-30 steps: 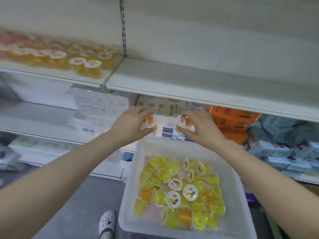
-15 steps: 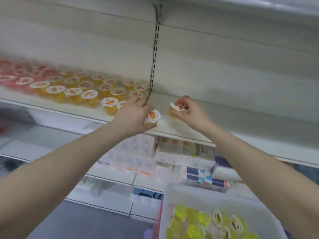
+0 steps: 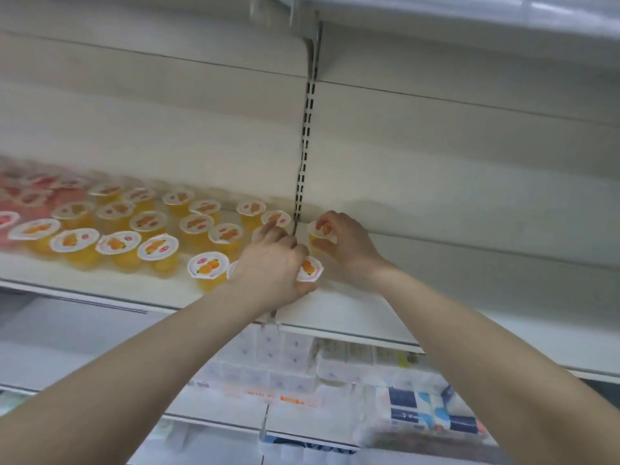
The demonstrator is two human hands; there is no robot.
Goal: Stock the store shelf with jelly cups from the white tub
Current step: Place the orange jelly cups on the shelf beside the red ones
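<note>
Fingers of your left hand (image 3: pixel 273 263) and right hand (image 3: pixel 345 243) each pinch a jelly cup (image 3: pixel 309 268) mid-frame; set both upright beside the rows.

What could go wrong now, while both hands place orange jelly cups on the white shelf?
1. The left hand holds its orange jelly cup with a white foil lid near the white metal shelf's front edge; released there, it might fall.
2. The right hand sets its cup beside crowded cups; a nudge could topple neighbours.
</note>
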